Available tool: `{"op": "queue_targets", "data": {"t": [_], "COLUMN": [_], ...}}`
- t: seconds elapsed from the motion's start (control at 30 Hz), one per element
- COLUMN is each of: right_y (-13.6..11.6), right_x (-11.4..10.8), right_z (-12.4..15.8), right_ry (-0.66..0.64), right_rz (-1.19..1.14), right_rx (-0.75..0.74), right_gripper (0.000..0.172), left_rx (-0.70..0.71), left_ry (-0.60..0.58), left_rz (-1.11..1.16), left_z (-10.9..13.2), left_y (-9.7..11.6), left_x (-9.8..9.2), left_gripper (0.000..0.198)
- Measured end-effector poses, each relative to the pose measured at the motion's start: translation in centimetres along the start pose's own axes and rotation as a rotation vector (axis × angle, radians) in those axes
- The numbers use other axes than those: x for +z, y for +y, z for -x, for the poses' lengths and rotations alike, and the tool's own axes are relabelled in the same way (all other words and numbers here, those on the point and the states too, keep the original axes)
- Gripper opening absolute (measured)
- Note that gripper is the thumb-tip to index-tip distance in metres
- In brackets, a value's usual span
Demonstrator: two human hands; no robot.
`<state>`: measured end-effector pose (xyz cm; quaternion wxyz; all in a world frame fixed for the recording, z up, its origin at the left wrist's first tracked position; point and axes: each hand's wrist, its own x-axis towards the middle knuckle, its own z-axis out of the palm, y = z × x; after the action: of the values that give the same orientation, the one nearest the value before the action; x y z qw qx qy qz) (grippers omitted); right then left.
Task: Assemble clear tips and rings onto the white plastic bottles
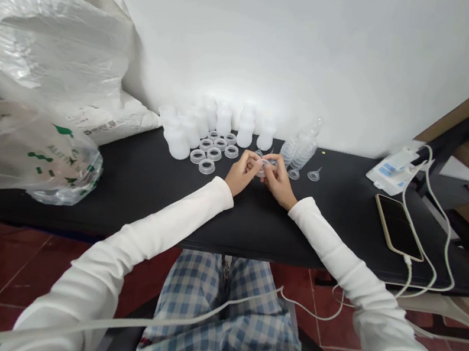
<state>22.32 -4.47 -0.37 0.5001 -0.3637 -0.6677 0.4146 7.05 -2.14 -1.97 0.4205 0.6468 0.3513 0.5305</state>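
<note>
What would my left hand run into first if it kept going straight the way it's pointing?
Your left hand already grips the clear ring, so that comes first; just past it, the right hand would likely be next, though exact depth is unclear.

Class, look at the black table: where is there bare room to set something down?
The table shows bare between the printed bag and the pale rings; between the left sleeve and right sleeve; and between the right sleeve and the phone. Crowded: left of the left hand, with rings and white bottles; just past the right hand, clear stacked pieces.
</note>
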Motion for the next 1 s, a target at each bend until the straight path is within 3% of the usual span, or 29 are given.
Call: {"op": "queue_targets", "data": {"t": [0.4,0.63,0.77,1.0], "right_y": [1.0,0.6,0.1,0.2], "right_x": [0.1,0.3,0.2,-0.3], "right_z": [-0.2,-0.3,-0.2,-0.2], "right_ry": [-0.014,-0.012,-0.019,0.003], "right_rz": [0.016,0.019,0.023,0.068], "right_rx": [0.006,0.018,0.028,-0.053], "right_gripper": [0.046,0.046,0.048,0.049], "left_rx": [0.101,0.126,0.065,0.081], "left_ry": [-0.045,-0.018,-0.011,-0.07], "left_rz": [-0.147,-0.114,-0.071,0.041], "left_z": [-0.1,-0.3,-0.3,-0.2], "left_y": [0.1,-0.1,-0.5,-1.1], "left_x": [-0.2,-0.3,-0.4,0.0], "left_gripper": [0.027,0.035,0.035,0.036]}}
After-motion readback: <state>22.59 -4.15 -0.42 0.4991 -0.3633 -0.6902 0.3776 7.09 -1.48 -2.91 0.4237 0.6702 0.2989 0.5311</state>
